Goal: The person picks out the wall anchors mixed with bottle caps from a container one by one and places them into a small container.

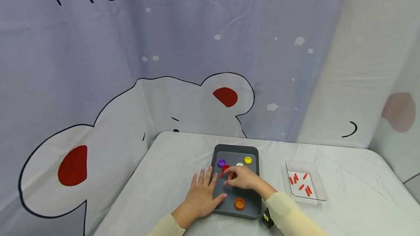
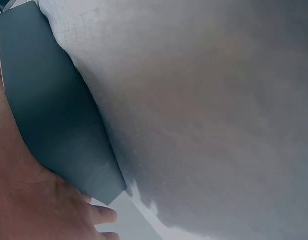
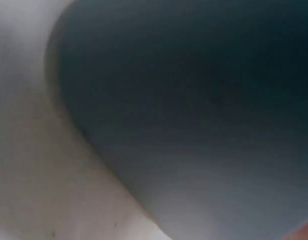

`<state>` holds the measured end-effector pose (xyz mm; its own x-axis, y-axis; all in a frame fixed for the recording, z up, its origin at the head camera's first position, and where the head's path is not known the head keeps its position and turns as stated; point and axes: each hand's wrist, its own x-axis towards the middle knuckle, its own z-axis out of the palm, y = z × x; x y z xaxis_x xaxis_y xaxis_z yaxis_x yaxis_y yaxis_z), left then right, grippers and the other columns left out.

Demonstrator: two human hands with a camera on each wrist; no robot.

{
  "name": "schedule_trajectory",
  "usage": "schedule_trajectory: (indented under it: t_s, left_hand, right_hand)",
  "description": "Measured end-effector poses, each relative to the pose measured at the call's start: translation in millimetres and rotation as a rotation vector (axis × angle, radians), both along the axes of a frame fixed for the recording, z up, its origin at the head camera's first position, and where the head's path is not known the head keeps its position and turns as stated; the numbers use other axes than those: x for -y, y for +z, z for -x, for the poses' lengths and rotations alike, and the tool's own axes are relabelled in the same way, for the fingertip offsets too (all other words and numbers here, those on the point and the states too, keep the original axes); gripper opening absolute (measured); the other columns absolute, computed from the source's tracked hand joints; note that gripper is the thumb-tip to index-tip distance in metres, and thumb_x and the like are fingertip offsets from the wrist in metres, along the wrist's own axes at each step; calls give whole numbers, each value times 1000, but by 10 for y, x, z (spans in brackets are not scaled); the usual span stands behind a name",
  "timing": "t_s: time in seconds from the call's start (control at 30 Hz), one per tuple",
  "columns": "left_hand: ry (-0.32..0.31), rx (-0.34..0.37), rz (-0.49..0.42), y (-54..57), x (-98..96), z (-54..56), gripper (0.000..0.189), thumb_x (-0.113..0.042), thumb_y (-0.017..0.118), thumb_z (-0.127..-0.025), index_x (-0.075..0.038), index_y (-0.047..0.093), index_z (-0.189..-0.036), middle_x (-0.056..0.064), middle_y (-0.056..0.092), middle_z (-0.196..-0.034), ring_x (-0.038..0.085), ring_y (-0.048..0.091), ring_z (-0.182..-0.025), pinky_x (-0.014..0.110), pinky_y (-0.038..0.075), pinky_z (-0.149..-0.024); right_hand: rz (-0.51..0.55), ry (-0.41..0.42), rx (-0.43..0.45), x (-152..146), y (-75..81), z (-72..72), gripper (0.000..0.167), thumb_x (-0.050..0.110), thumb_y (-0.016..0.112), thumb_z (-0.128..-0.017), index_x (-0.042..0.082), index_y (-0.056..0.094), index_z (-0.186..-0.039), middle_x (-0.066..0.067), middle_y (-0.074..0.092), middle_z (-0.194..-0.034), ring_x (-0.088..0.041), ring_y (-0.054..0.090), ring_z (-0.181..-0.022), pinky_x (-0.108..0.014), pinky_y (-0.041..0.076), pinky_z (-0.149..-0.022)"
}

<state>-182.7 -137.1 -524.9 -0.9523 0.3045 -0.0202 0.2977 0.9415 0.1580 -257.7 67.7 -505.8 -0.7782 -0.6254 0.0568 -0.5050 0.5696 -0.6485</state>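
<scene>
Over the dark grey tray (image 1: 252, 194), my right hand (image 1: 242, 178) pinches a small red stick (image 1: 221, 174) in its fingertips, right by a red round cap (image 1: 225, 168). My left hand (image 1: 202, 195) lies with fingers spread along the tray's left edge, its thumb reaching over the rim; the left wrist view has this hand (image 2: 38, 195) against the tray's side (image 2: 58, 105). Purple (image 1: 221, 163), yellow (image 1: 248, 160) and orange (image 1: 239, 203) round caps sit in the tray. A white cap (image 1: 240, 164) is partly hidden behind the right hand.
A clear plastic box (image 1: 319, 188) with several red sticks (image 1: 301, 187) stands right of the tray on the white cloth (image 1: 183, 152). A small black object (image 1: 267, 219) lies by the right sleeve. A printed curtain (image 1: 197, 39) hangs behind the table.
</scene>
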Motion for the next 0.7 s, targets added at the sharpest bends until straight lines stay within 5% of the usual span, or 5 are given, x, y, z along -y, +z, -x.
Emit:
schedule_trajectory:
  t_s: [0.7]
  left_hand:
    - [-10,14,-1,22,3,-11,86,-71,39,-98,-12,34,-159,13,16,-169,43,15,-154,65,10,-120]
  right_hand:
    - [-45,-39,63,79,-25,59,39,18,79,-87,-3,69,-119,8,62,-74,-6,54,-63,-22,45,-60]
